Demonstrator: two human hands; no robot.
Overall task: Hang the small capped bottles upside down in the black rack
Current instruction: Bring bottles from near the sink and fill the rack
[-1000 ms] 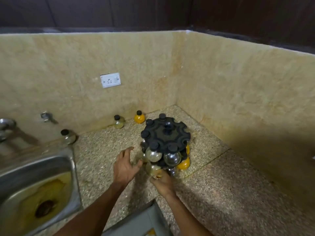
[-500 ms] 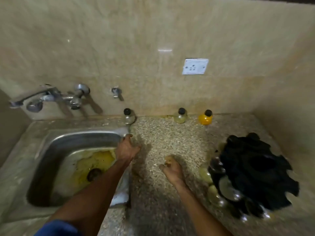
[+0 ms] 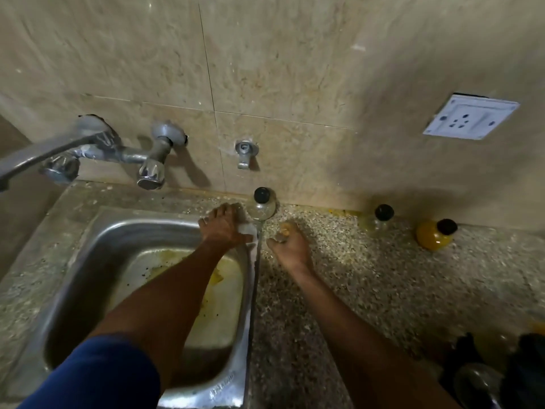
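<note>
Reaching toward the clear bottle (image 3: 263, 205), the left hand (image 3: 225, 228) hovers just beside it with fingers spread, its grip not yet on the glass. That bottle stands upright on the tabletop (image 3: 368, 278) against the wall, just off the sink (image 3: 97, 234) rim's far right corner. The right hand (image 3: 290, 246) lies near the bottle's other side, fingers loosely curled; something pale sits at its fingertips, but whether it pinches anything I cannot tell. Farther right of the sink stand a second clear bottle (image 3: 380, 218) and a yellow bottle (image 3: 435, 236), both upright along the wall. The rack (image 3: 525, 376) shows only at the lower right edge.

The bottle looks like rounded glass with a black cap: light, stiff, breakable, probably slippery if wet. The round belly offers the widest hold, so wrapping fingers around it below the cap seems safest, leaving the neck free for the rack slot once inverted.
</note>
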